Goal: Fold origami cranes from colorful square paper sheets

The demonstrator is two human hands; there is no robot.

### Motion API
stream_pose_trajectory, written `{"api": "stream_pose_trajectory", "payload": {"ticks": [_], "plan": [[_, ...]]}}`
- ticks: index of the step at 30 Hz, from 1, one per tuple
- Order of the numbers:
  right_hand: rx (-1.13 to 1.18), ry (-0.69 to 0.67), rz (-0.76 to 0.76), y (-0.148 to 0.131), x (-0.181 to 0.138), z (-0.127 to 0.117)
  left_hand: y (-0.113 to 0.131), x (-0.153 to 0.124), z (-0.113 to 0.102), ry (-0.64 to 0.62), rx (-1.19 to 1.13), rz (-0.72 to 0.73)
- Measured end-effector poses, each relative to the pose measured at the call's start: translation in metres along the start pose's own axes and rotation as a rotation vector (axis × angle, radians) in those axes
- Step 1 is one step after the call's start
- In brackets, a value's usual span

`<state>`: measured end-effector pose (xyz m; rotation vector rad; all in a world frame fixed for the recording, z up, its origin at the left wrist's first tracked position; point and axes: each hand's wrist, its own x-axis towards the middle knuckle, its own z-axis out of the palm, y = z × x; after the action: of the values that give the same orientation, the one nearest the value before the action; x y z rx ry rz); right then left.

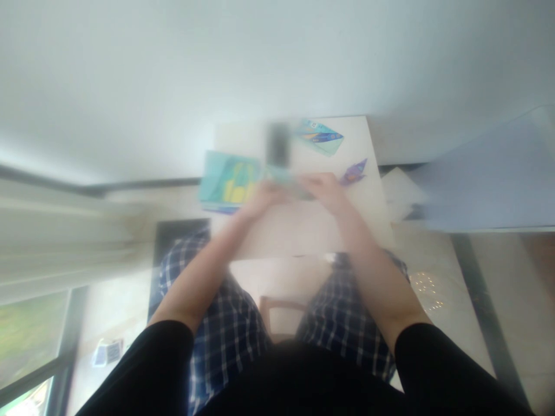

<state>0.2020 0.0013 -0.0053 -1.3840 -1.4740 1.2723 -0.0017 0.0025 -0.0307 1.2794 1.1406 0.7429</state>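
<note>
Over the white table (299,231), my left hand (269,193) and my right hand (321,186) are close together, with fingers curled in. Between them is a pale green piece of paper (281,175), apparently folded, with both hands gripping it. Haze in the picture hides its exact shape and the fingertips. Beside my left hand lies a teal sheet or booklet (217,176) with a yellow print. A purple folded paper figure (354,172) rests just right of my right hand. Farther back sits a blue and green folded paper (323,137), pointed like a paper plane.
A dark, blurred upright rectangle (278,144), perhaps a phone, is just beyond my hands. The table stands against a pale wall (277,58). My legs in checked trousers (229,329) are under the near edge. A curtain (65,237) hangs at left.
</note>
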Motion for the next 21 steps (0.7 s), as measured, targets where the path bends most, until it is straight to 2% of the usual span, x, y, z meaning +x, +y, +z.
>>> {"api": "stream_pose_trajectory", "payload": {"ticks": [5,7,10,15,21], "plan": [[0.079,0.046,0.041,0.007,0.004,0.004,-0.007,0.004,0.006,0.044,-0.24,-0.045],[0.076,0.064,0.084,0.009,0.005,0.005,-0.008,0.005,0.008,0.068,-0.263,-0.064],[0.105,0.037,0.153,0.007,0.003,0.005,-0.008,0.009,0.006,0.113,-0.194,-0.079],[0.203,-0.036,0.217,0.0,0.0,0.006,-0.003,0.012,-0.001,0.225,0.118,-0.035],[0.264,-0.019,0.227,0.005,0.002,0.006,0.004,0.004,-0.002,0.211,0.099,-0.016]]}}
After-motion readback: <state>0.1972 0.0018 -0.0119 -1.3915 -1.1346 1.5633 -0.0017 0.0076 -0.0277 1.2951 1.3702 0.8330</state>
